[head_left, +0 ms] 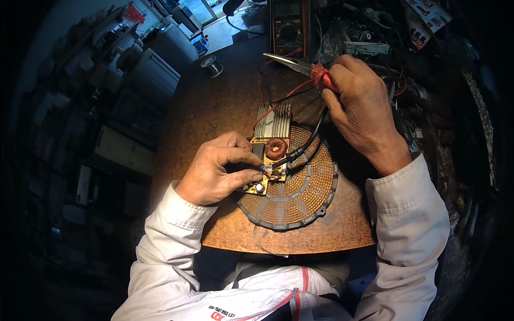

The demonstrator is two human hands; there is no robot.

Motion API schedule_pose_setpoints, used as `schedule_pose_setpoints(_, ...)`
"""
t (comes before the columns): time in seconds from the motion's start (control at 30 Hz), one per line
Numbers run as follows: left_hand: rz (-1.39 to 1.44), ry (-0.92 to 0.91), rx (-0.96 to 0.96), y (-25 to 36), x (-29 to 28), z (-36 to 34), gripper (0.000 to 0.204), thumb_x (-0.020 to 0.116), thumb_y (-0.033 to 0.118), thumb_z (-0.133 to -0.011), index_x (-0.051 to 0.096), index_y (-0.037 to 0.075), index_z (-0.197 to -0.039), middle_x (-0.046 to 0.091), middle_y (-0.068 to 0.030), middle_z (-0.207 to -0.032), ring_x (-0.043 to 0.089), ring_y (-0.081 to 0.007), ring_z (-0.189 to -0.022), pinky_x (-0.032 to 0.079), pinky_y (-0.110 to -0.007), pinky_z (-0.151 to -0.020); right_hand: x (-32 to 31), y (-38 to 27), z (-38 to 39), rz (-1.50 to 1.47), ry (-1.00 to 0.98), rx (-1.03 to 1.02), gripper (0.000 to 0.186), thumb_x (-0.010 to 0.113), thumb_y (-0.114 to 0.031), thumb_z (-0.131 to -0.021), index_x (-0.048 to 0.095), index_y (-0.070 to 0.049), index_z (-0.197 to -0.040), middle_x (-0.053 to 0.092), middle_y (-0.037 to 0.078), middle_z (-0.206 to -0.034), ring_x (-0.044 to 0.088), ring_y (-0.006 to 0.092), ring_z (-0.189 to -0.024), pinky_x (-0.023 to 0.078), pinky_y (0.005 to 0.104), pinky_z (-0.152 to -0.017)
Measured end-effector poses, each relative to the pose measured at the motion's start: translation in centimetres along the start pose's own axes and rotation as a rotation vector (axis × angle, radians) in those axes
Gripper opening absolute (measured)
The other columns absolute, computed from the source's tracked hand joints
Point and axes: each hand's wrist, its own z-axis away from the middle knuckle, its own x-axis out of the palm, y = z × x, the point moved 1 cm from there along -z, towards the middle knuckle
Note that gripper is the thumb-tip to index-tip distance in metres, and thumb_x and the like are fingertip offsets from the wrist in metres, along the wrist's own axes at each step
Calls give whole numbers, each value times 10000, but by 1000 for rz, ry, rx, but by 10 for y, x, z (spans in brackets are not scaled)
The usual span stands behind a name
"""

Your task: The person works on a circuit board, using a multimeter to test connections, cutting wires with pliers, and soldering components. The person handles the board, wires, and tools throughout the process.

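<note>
Shelves [80, 56] crowded with dim goods line the left of the room, giving way to a bright opening [217, 12] at the top. Next comes the brown wooden table [187, 112], scuffed and lit warmest toward its curved front edge, with a spool of wire [212, 67] standing far back. The left hand [219, 166] brings thumb and fingertips close together at a blue part [266, 168] on the circuit board [269, 161]; whether they grip it, I cannot tell. That board, with its finned heat sink [273, 122], overlaps a round copper coil [300, 195] mid-table. Behind stands a multimeter [289, 33]. Fingers of the right hand [364, 101] close round red-handled pliers [299, 66], raised above the table. Dark, jumbled clutter [369, 35] fills the right.
</note>
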Motion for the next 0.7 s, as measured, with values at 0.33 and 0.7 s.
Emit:
schedule_pose_setpoints(0.33,-5,-27,-77,2,-2,-1,272,910,123,-711,813,39,-950,636,-48,-909,613,-161,-864,496,-305,-739,18,9,17,15,-36,31,106,768,-41,-799,679,9,-826,648,143,-895,662,311,-873,576,418,-793)
schedule_pose_setpoints(0.7,-19,-57,-61,2,-6,1,245,880,102,-775,819,41,-1004,642,-51,-925,602,-140,-829,483,-277,-693,21,10,20,-30,-23,42,96,745,-55,-820,683,18,-818,653,147,-885,667,307,-883,582,426,-793)
